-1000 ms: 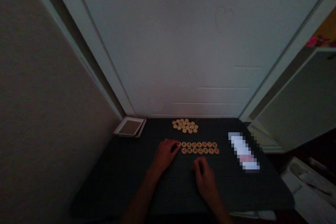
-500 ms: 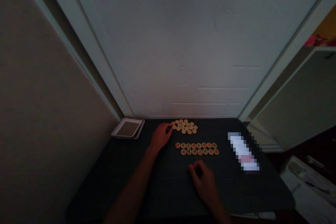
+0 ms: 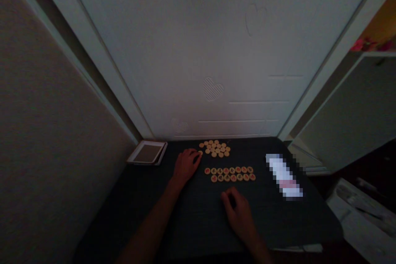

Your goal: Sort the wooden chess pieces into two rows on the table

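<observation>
Left hand pinches a disc at the edge of the plain group

Near the middle of the frame, the left hand [image 3: 186, 163] has thumb and finger closed on a small, round, pale wooden disc [image 3: 200, 153]; whether it is lifted, I cannot tell. This disc lies just beside the lower left of a loose group of plain, pale wooden discs [image 3: 217, 148], many touching one another. The right hand [image 3: 236, 208], low and right of centre, curls loosely, apart from the left; whether its fingertips meet or hold anything, I cannot tell.

Between the right hand and the plain group, two rows of round wooden discs with red or dark markings [image 3: 230, 174] run across the frame, eight in the upper row and seven in the lower.

All rest on a dark, round-cornered tabletop [image 3: 192, 222]. At its far left corner sits a shallow, white-rimmed box with a brown inside [image 3: 148, 153]; towards the right edge lies a bright, slanted, pixelated oblong [image 3: 284, 176]. A pale panel embossed with hearts [image 3: 213, 49] closes off the far edge. At lower right, beyond the tabletop, is a whitish, boxy object [image 3: 361, 214], too dim to identify.
</observation>
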A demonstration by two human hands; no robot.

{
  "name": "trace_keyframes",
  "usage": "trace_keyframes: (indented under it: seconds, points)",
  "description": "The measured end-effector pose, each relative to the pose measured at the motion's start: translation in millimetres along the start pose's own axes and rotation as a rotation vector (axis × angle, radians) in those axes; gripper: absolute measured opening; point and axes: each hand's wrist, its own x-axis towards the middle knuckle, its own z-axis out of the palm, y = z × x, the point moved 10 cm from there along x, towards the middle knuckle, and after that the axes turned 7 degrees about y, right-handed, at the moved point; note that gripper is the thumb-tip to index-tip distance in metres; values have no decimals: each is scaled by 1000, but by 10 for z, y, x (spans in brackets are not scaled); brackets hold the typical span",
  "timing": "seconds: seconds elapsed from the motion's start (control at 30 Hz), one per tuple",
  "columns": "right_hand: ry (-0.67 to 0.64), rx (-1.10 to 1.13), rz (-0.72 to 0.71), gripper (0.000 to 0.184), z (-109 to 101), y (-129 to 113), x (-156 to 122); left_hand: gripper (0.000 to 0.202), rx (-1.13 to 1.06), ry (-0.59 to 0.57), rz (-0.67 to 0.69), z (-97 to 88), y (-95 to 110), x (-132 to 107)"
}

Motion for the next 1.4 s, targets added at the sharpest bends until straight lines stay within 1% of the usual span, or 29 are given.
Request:
trace_keyframes:
  seconds: [0.1, 0.27, 0.37, 0.43, 0.5, 0.57, 0.67, 0.73, 0.83, 0.9, 1.0, 1.23, 1.4]
  points:
    - [-11, -11, -4, 27, 11, 3, -4, 19, 7, -1, -10, -19, -5, -17]
    - [-15, -14, -13, 28, 15, -4, -13, 11, -12, -4, -34, -35, 4, 33]
    - [3, -17, -5, 27, -5, 9, -7, 13, -44, 17, -59, -145, 61, 3]
    - [6, -10, -5, 28, -10, 14, -1, 16, -144, 60, -112, -286, 136, -91]
    - [4, -1, -16, 28, -11, 7, 2, 18, -314, 100, -176, -426, 257, -251]
    - [6, 13, -30, 26, -16, -6, 2, 17, -455, 73, -187, -483, 462, -442]
    - [26, 67, -51, 20, -41, -40, 2, 17, -597, -4, -207, -446, 722, -723]
    - [40, 112, -73, 18, -65, -78, 5, 17, -654, -26, -248, -382, 787, -864]
    - [37, 146, -114, 22, -82, -142, 10, 17, -713, -57, -302, -264, 807, -988]
    - [20, 152, -142, 22, -74, -174, 8, 16, -743, -73, -319, -220, 813, -1024]
    - [2, 154, -160, 20, -50, -181, 0, 13, -772, -94, -340, -207, 827, -1050]
    - [-19, 169, -148, 10, -7, -183, -15, 14, -816, -170, -355, -199, 862, -1089]
    - [-40, 153, -129, 11, 8, -189, -17, 17, -820, -211, -398, -163, 829, -1116]
